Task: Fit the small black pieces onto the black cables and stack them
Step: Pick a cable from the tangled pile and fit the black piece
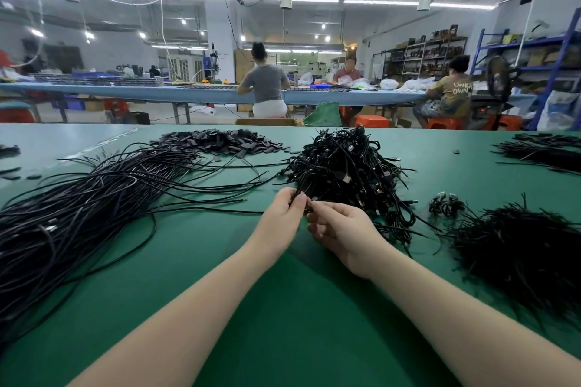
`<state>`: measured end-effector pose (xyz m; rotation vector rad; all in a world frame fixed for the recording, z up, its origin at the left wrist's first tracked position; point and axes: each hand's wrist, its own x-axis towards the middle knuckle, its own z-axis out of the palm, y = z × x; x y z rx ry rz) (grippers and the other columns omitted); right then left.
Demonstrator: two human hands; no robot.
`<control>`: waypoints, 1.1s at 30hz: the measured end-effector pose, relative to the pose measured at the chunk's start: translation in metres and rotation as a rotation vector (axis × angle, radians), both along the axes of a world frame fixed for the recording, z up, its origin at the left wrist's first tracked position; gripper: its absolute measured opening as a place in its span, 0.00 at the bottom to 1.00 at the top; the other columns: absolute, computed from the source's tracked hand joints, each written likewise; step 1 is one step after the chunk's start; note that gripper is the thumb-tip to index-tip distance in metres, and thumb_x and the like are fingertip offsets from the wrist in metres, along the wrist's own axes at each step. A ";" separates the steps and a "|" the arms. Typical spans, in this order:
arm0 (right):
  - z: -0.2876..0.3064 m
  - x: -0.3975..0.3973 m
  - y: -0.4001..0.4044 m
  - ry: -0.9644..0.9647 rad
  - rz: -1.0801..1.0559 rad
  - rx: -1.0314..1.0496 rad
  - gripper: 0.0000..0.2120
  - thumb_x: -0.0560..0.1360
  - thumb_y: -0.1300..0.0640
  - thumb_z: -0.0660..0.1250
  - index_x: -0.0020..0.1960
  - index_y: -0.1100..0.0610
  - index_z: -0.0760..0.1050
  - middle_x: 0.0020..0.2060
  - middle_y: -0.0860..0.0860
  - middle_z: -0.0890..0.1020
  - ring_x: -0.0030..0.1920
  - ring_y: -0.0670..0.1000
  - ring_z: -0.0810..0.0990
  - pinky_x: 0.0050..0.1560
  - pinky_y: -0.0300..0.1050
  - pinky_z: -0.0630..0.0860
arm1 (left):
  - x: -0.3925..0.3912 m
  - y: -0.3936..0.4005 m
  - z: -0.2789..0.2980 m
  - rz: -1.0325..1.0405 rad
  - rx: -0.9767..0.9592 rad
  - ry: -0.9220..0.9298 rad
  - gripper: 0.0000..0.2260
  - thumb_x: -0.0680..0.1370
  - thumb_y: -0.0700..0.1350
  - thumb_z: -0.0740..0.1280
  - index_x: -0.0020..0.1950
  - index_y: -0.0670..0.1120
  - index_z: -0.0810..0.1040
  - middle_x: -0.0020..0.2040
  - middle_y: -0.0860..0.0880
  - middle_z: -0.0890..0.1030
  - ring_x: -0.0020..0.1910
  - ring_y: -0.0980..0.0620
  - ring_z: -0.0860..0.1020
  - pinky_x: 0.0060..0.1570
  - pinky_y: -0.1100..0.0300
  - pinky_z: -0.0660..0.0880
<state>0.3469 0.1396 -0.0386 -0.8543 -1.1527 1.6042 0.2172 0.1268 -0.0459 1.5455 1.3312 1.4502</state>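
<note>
A cable (220, 210) end is being pinched by the left hand (284, 214) and a small piece (309, 202), barely visible, by the right hand (338, 229) mid-bench, likely for fitting, just before the stack (349, 166), with pieces (220, 141) being kept at the far edge.

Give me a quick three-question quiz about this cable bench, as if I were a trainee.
1. True or false: the left hand rests flat on the green table.
2. Where does the heap of small black pieces lie? A) far side, left of centre B) by the right forearm
3. What do both hands' fingers pinch?

Key: 1 false, it pinches a cable; 2 A; 3 a black cable, beside the tangled pile.
</note>
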 end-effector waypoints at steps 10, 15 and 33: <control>0.000 0.005 -0.003 0.007 0.075 0.023 0.05 0.75 0.60 0.69 0.44 0.62 0.80 0.30 0.51 0.78 0.29 0.46 0.73 0.33 0.36 0.75 | 0.006 -0.009 0.007 -0.139 -0.063 -0.169 0.10 0.84 0.46 0.54 0.45 0.45 0.70 0.25 0.59 0.65 0.25 0.60 0.62 0.26 0.70 0.63; 0.001 0.004 -0.005 0.034 0.022 0.006 0.02 0.75 0.62 0.69 0.44 0.61 0.77 0.33 0.52 0.79 0.30 0.46 0.73 0.32 0.37 0.74 | 0.013 -0.015 0.011 -0.132 -0.108 -0.304 0.13 0.84 0.46 0.53 0.50 0.43 0.75 0.27 0.54 0.65 0.26 0.58 0.61 0.26 0.68 0.61; 0.001 0.005 -0.012 -0.736 -0.342 1.071 0.09 0.72 0.64 0.67 0.37 0.57 0.69 0.35 0.49 0.73 0.36 0.47 0.71 0.36 0.42 0.68 | -0.046 -0.027 0.070 -0.280 -0.605 -0.320 0.11 0.82 0.50 0.58 0.54 0.46 0.76 0.47 0.46 0.85 0.37 0.52 0.83 0.37 0.61 0.78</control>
